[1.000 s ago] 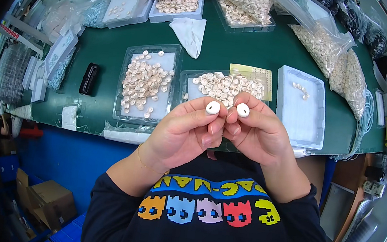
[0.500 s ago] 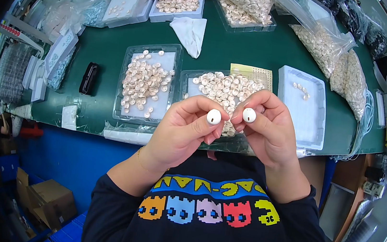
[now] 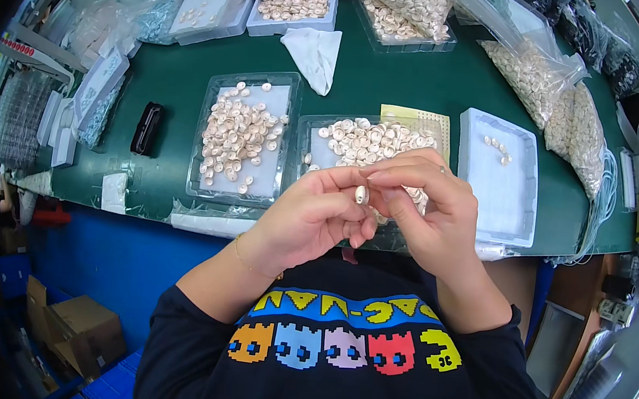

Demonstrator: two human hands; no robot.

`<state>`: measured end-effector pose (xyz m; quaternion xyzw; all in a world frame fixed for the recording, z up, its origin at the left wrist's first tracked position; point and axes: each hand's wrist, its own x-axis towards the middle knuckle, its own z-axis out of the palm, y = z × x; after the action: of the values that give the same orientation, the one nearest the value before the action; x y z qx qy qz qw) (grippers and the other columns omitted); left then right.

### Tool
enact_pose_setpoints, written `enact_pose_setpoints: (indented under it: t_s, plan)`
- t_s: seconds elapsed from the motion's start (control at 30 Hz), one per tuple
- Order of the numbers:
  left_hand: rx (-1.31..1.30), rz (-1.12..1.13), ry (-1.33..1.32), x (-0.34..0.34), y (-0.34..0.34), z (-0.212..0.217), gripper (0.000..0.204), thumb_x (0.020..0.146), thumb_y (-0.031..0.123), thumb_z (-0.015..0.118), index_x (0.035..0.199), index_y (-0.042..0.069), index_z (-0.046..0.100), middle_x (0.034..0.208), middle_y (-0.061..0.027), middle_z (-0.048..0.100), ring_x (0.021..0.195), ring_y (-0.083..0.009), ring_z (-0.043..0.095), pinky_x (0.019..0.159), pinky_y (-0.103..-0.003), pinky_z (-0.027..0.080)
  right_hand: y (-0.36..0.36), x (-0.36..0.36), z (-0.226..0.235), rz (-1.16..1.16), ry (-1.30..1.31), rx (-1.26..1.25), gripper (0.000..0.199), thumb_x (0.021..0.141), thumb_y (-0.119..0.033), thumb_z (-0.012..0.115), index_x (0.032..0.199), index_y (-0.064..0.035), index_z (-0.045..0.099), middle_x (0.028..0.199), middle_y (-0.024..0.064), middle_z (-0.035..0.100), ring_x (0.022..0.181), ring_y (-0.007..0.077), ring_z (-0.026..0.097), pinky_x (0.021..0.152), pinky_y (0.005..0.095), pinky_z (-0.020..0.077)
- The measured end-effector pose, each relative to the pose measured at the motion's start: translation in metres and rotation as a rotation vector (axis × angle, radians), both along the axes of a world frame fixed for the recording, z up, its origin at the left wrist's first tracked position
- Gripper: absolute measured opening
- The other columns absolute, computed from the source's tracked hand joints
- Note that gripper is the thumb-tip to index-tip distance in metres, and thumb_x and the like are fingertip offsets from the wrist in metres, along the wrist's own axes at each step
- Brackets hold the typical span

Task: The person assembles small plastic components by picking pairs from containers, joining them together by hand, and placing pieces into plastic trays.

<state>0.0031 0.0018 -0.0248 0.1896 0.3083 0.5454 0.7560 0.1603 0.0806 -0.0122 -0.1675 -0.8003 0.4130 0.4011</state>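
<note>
Left hand (image 3: 316, 217) and right hand (image 3: 422, 208) pressed together, fingertips pinching small white round piece (image 3: 361, 195) between them, above clear tray (image 3: 318, 145) of same pieces, green table (image 3: 365, 85).

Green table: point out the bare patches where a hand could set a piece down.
Bare green table lies between the folded white cloth and the right white tray, below the bagged pieces. Another patch sits between the black case and the left tray of pieces. The far edge and left side are crowded.
</note>
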Motion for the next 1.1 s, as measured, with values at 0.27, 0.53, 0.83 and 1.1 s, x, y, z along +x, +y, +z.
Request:
enact_pose_setpoints:
  t_s: [0.27,0.53,0.83,1.1]
  plan:
    - [0.087,0.569,0.525,-0.097,0.018,-0.031,0.026,0.076,-0.002,0.048,0.099,-0.005,0.06,0.093,-0.0113,0.06,0.078,-0.0173,0.057,0.069,-0.028,0.044,0.025,0.011,-0.029,-0.198,-0.292,-0.032,0.009,0.079,-0.002,0.06,0.086,-0.0011,0.064,0.091,0.0101,0.064,0.09,0.0228,0.058,0.08,0.0323,0.044]
    - [0.417,0.135,1.918,-0.054,0.008,-0.028,0.011,0.073,0.012,0.066,0.085,0.01,0.066,0.093,-0.0049,0.058,0.094,-0.0241,0.052,0.085,-0.038,0.034,0.029,0.005,-0.061,-0.159,-0.556,0.066,0.011,0.074,-0.005,0.063,0.084,-0.0038,0.065,0.079,0.0098,0.061,0.079,0.0273,0.055,0.072,0.0361,0.0443]
    - [0.511,-0.019,2.018,-0.034,-0.002,-0.044,0.008,0.07,0.012,0.067,0.075,0.011,0.061,0.084,-0.0018,0.053,0.084,-0.0225,0.048,0.078,-0.039,0.03,0.028,0.0,-0.06,-0.1,-0.572,0.053,0.009,0.073,-0.006,0.063,0.081,-0.0023,0.063,0.077,0.0098,0.061,0.078,0.0257,0.056,0.071,0.0346,0.0452]
    - [0.3,0.14,1.202,-0.024,0.006,-0.008,0.011,0.081,0.002,0.059,0.091,0.002,0.061,0.087,-0.0038,0.066,0.075,-0.0064,0.059,0.062,-0.019,0.042,0.017,-0.001,-0.018,-0.127,-0.301,-0.343,0.011,0.077,-0.002,0.061,0.087,-0.0001,0.064,0.077,0.0061,0.061,0.07,0.0129,0.056,0.066,0.025,0.0444]
